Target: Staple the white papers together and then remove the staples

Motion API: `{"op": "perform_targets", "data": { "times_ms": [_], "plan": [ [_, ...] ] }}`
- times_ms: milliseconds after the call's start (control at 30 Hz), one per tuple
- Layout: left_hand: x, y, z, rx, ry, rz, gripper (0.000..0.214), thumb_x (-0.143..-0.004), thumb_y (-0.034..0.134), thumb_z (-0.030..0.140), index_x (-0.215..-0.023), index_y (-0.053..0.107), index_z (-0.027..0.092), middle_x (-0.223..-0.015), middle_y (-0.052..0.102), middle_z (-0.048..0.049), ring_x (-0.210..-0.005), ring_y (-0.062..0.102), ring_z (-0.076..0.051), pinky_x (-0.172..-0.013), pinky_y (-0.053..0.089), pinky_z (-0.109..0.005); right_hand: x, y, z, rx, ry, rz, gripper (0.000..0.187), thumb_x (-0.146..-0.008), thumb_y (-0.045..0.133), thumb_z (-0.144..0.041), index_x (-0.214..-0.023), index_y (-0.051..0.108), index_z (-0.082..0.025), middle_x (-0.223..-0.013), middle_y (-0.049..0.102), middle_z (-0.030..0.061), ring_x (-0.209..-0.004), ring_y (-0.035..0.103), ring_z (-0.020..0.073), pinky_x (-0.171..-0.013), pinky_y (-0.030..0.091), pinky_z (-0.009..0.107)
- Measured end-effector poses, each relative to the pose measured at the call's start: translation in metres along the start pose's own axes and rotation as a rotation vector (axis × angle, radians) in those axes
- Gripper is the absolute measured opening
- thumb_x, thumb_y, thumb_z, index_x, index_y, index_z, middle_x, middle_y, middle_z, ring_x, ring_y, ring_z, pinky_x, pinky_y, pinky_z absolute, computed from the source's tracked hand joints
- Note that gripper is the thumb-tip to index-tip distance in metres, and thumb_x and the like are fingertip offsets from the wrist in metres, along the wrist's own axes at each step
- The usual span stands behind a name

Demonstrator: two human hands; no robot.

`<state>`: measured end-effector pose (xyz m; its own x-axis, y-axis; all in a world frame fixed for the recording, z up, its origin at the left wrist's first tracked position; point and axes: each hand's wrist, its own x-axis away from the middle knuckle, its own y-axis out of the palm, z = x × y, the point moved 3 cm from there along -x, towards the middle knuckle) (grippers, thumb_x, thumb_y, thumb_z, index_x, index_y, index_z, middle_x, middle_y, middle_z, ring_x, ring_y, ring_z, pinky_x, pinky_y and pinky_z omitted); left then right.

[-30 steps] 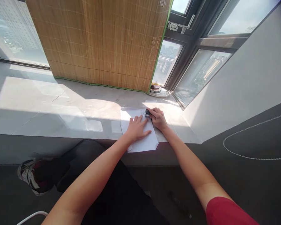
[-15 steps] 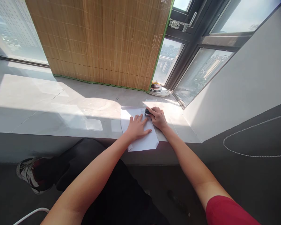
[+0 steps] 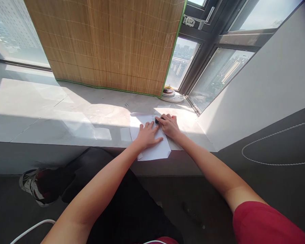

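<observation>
White paper sheets (image 3: pixel 155 154) lie on the pale window sill, and their near edge sticks out past the sill's front. Flat on the paper rests my left hand (image 3: pixel 147 135), its fingers spread and holding nothing. My right hand (image 3: pixel 169 125) is closed around a small black stapler (image 3: pixel 157 120) at the paper's upper right side. Only the stapler's dark front end shows; the fingers cover the rest. Small dark marks, too fine to make out, are on the paper just left of it.
A bamboo blind (image 3: pixel 106 44) with green edging hangs down to the sill (image 3: pixel 66 115). Stacked plates (image 3: pixel 169 94) stand in the window corner. A beaded cord (image 3: pixel 244 150) loops on the right wall. A white cable (image 3: pixel 32 229) runs at lower left.
My right hand has shifted slightly left with the stapler and now covers more of it. The left hand stays flat on the paper. The whole view has moved a little.
</observation>
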<state>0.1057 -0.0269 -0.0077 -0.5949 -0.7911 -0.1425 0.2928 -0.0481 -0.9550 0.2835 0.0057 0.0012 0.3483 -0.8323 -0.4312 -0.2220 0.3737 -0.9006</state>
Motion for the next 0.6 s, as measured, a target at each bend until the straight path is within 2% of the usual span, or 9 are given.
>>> {"op": "perform_targets", "data": {
  "times_ms": [133, 267, 467, 600],
  "plan": [
    [0.001, -0.002, 0.0, -0.018, 0.009, -0.006, 0.078, -0.1, 0.052, 0.069, -0.165, 0.047, 0.027, -0.175, 0.036, -0.0191, -0.155, 0.037, -0.046, -0.122, 0.031, -0.067, 0.0, 0.002, -0.003, -0.004, 0.012, 0.015, 0.04, -0.109, 0.047, -0.026, -0.138, 0.074, -0.036, -0.117, 0.071, 0.0116, -0.108, 0.054, 0.0321, -0.097, 0.036, 0.051],
    [0.003, -0.003, -0.001, 0.0, 0.004, -0.002, 0.074, -0.101, 0.052, 0.069, -0.163, 0.048, 0.029, -0.176, 0.035, -0.0184, -0.156, 0.036, -0.046, -0.122, 0.03, -0.069, 0.002, 0.007, 0.004, -0.116, 0.09, 0.114, 0.046, -0.107, 0.047, -0.023, -0.147, 0.068, -0.034, -0.122, 0.071, 0.0118, -0.111, 0.057, 0.0324, -0.095, 0.041, 0.049],
    [0.003, -0.002, -0.006, -0.02, -0.013, -0.007, 0.072, -0.101, 0.051, 0.07, -0.161, 0.051, 0.028, -0.174, 0.039, -0.018, -0.158, 0.034, -0.045, -0.124, 0.028, -0.068, 0.005, 0.009, 0.027, -0.233, 0.337, 0.237, 0.05, -0.102, 0.047, -0.022, -0.147, 0.068, -0.029, -0.122, 0.071, 0.013, -0.115, 0.058, 0.036, -0.098, 0.045, 0.055],
    [0.003, -0.004, -0.005, -0.017, -0.012, -0.007, 0.07, -0.102, 0.052, 0.068, -0.157, 0.055, 0.025, -0.174, 0.04, -0.0199, -0.159, 0.034, -0.045, -0.125, 0.028, -0.069, 0.011, 0.014, 0.042, -0.193, 0.493, 0.308, 0.049, -0.096, 0.059, -0.031, -0.143, 0.068, -0.024, -0.124, 0.067, 0.0179, -0.12, 0.056, 0.0418, -0.101, 0.047, 0.062]
  ]
}}
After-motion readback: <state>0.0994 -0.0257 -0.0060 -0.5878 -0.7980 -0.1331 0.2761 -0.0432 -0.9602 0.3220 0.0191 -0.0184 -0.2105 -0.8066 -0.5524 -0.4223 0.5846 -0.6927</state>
